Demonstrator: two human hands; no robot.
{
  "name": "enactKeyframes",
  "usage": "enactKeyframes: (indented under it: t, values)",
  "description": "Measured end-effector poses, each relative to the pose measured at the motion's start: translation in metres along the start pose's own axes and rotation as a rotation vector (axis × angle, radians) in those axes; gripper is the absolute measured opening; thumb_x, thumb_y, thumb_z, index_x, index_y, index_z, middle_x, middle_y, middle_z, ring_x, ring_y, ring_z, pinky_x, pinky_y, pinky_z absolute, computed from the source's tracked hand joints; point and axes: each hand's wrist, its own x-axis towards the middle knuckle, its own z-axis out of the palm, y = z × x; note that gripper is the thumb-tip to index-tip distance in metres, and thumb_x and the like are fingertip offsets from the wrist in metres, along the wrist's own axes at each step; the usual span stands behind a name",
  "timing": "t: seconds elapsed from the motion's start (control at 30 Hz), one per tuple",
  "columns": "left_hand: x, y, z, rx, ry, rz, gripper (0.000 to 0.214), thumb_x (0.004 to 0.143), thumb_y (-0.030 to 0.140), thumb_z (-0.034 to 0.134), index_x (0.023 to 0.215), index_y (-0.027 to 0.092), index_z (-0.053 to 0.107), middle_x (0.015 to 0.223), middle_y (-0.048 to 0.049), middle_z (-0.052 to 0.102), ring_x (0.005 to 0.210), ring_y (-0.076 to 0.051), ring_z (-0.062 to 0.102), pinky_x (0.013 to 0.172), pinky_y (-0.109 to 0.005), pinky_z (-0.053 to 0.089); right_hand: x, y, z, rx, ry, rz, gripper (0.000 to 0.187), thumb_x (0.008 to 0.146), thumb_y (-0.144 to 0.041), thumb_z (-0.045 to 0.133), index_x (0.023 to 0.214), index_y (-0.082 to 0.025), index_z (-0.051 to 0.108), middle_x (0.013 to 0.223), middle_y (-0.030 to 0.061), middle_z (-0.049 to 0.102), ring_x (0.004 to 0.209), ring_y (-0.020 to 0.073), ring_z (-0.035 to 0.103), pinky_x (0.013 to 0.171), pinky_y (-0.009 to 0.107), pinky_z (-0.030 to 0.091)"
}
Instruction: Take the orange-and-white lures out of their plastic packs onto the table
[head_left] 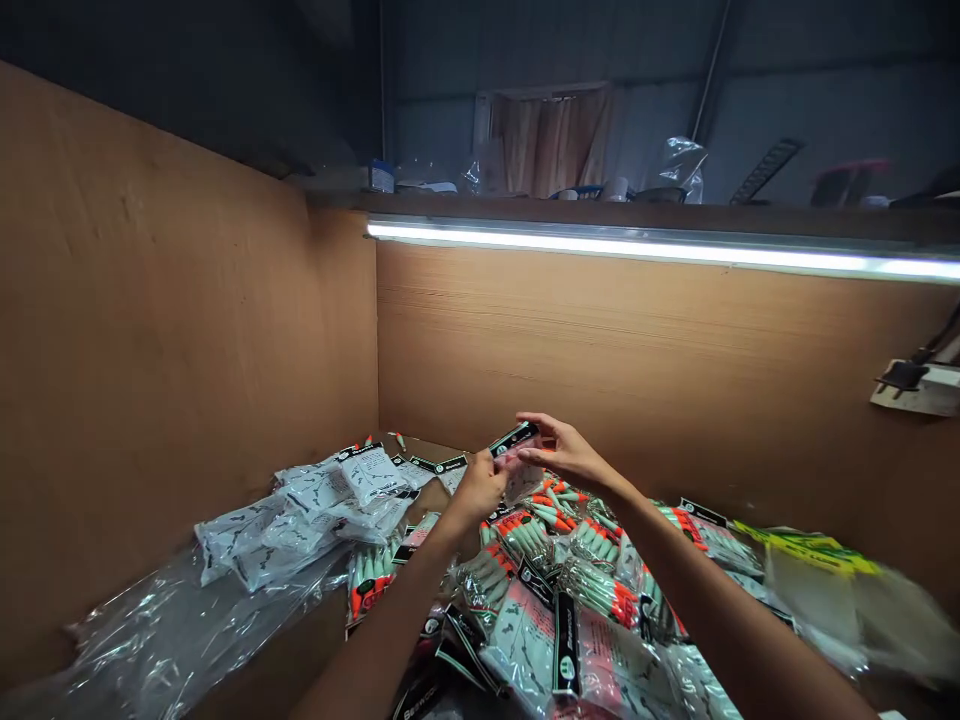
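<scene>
A small clear plastic packet (524,482) with a black header strip is held up between my two hands, above the middle of the pile. My left hand (480,487) pinches its left side, thumb near the black strip. Fingers of my right hand (568,455) close on its top right edge. Reddish print shows through the film; my fingers hide part of it. Below lie bundles of pale green, orange-tipped pieces (592,541), some in clear bags. Nearer to me are several flat printed packets (525,640) with black header strips.
White printed packets (300,515) are heaped at the left, over a large clear plastic sheet (187,630). Yellow-topped clear bags (817,552) lie at the right. Wooden panels (637,350) enclose the bench, under a tube light (637,245). A plug and socket (916,385) sit at the right.
</scene>
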Motion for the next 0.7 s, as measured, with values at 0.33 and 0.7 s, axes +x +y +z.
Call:
enactKeyframes:
  t: [0.33, 0.7]
  values:
    - [0.021, 0.012, -0.048, 0.455, 0.326, 0.130, 0.075, 0.083, 0.038, 0.074, 0.147, 0.020, 0.039, 0.136, -0.0217, 0.056, 0.119, -0.031, 0.062, 0.102, -0.051, 0.048, 0.035, 0.033, -0.046, -0.241, 0.686, -0.034, 0.036, 0.072, -0.052, 0.067, 0.068, -0.016, 0.063, 0.060, -0.0018, 0.056, 0.059, 0.0135, 0.045, 0.056, 0.025, 0.034]
    - [-0.005, 0.026, -0.007, 0.802, 0.023, 0.400, 0.098, 0.080, 0.039, 0.076, 0.160, 0.025, 0.022, 0.158, -0.0169, 0.041, 0.143, -0.033, 0.043, 0.115, -0.049, 0.038, 0.033, 0.009, -0.017, 0.487, 0.290, 0.178, 0.051, 0.062, -0.051, 0.085, 0.098, -0.018, 0.069, 0.092, 0.0059, 0.071, 0.077, 0.0167, 0.064, 0.074, 0.030, 0.054]
